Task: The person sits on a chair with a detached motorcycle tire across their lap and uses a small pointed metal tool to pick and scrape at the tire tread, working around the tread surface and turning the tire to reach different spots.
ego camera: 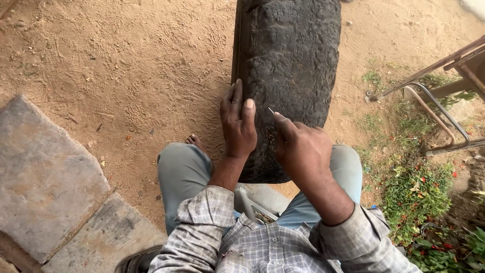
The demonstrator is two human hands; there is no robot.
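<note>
Upright between the knees on sandy ground: worn black rubber tyre, probably heavy, stiff, grippy. Left hand spread flat on the tread; right hand pinching a thin metal tool against it.

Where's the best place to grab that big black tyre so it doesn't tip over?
Probably the tyre's left edge, coming from the left side. It stands upright between the knees, and its rounded tread lets fingers wrap over the rim, where the left hand already rests.
</note>
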